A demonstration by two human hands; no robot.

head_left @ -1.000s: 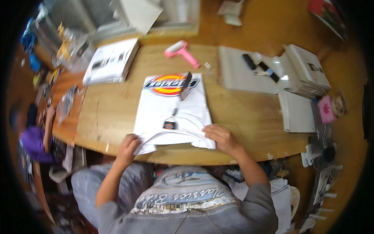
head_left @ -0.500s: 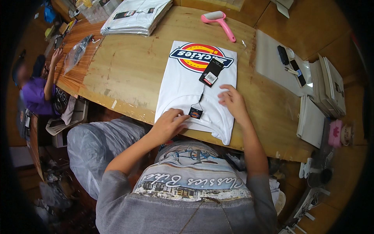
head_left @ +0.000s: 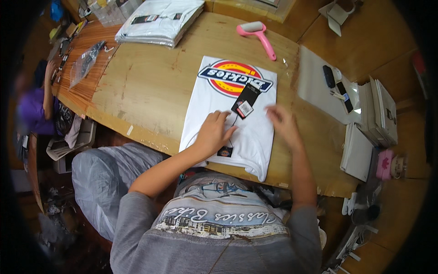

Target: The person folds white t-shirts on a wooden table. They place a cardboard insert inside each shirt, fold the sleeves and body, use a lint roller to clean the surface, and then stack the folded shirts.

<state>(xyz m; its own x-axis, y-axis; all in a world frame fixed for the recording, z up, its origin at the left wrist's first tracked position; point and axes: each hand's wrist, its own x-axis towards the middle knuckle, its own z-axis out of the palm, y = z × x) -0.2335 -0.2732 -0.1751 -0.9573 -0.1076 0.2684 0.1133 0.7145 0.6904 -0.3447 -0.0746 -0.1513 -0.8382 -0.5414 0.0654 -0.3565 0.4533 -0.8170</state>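
A folded white T-shirt lies flat on the table in front of me, its collar towards me. It bears a large red, yellow and blue printed emblem. A black hang tag with a white sticker rests over the print, its thin cord leading to the dark neck label. My left hand is spread over the shirt beside the cord, thumb apart from the fingers, gripping nothing visible. Slightly smeared by motion, my right hand hovers at the shirt's right edge, fingers loosely apart with nothing in them.
A pink-handled lint roller lies beyond the shirt. Bagged white shirts are stacked at the far left. To the right are a phone and upright folders. A large plastic-wrapped bundle stands below the table; another person sits at far left.
My left hand has moved off the neck label, up the shirt towards the hang tag, uncovering the label. My right hand has shifted slightly right and down. The whole view has moved a little.
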